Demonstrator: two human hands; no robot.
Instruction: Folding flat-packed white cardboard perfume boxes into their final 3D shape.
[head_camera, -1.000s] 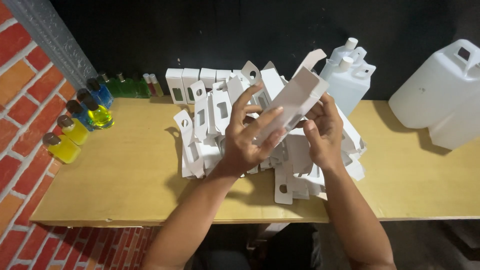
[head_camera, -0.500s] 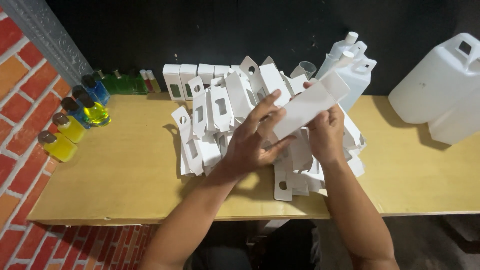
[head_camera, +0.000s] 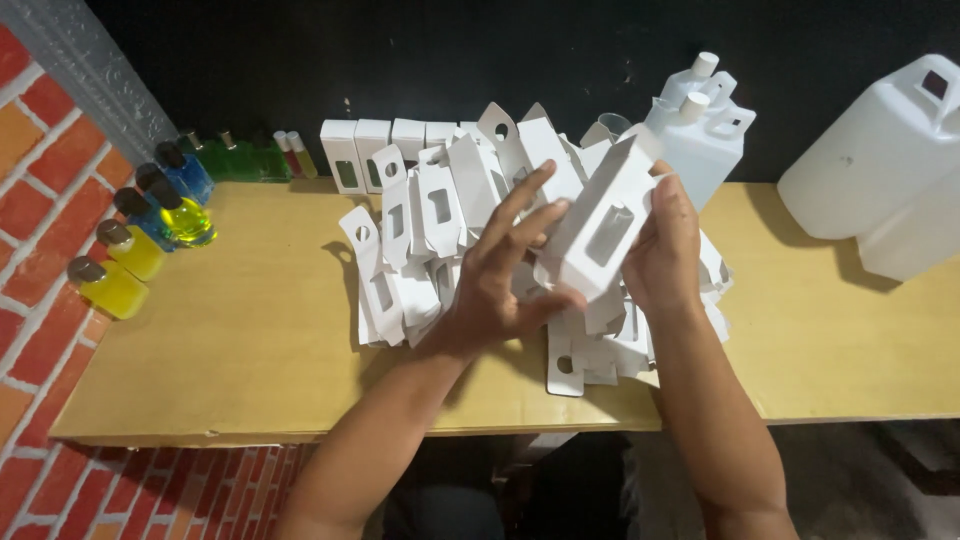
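Hands (head_camera: 500, 285) around white carton (head_camera: 600, 225)

White carton (head_camera: 600, 225); white flat cartons (head_camera: 440, 225) heaped on tan table (head_camera: 250, 330). Left of heap: yellow bottles (head_camera: 110, 285), blue bottles (head_camera: 185, 175). Red brick wall (head_camera: 40, 150); black backdrop (head_camera: 450, 50).

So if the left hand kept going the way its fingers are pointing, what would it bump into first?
The left hand points up and right, and its fingers already rest on the white carton that both hands hold. Past that, probably the white jugs at the back, though depth is hard to judge.
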